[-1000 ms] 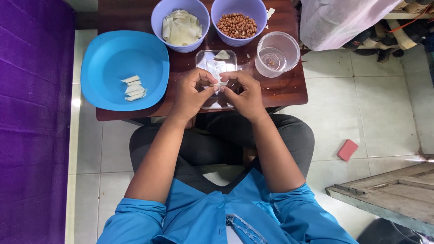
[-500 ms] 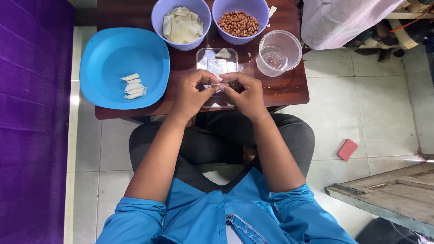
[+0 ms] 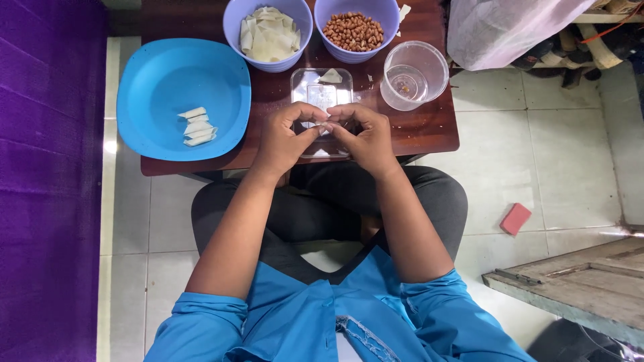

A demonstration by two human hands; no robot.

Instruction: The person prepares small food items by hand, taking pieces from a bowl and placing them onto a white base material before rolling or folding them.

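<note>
A dark wooden counter stands on a pale tiled floor, with a purple wall to its left. Taking the clear tray at the counter's middle as landmark: a blue plate lies to its left, carrying a few folded wrappers; beyond the tray stand a bowl of flat wrappers and a bowl of peanuts; a clear cup sits just to the right. A red block lies on the floor, well right of the tray.

Compared with half a second ago, the scene barely differs: both hands stay over the tray's near half, fingertips together, and the plate and bowls lie as before.

The left hand and right hand are curled, thumbs and forefingers pinching a small pale wrapper between them, just above the tray. A loose scrap lies at the tray's far end.
</note>
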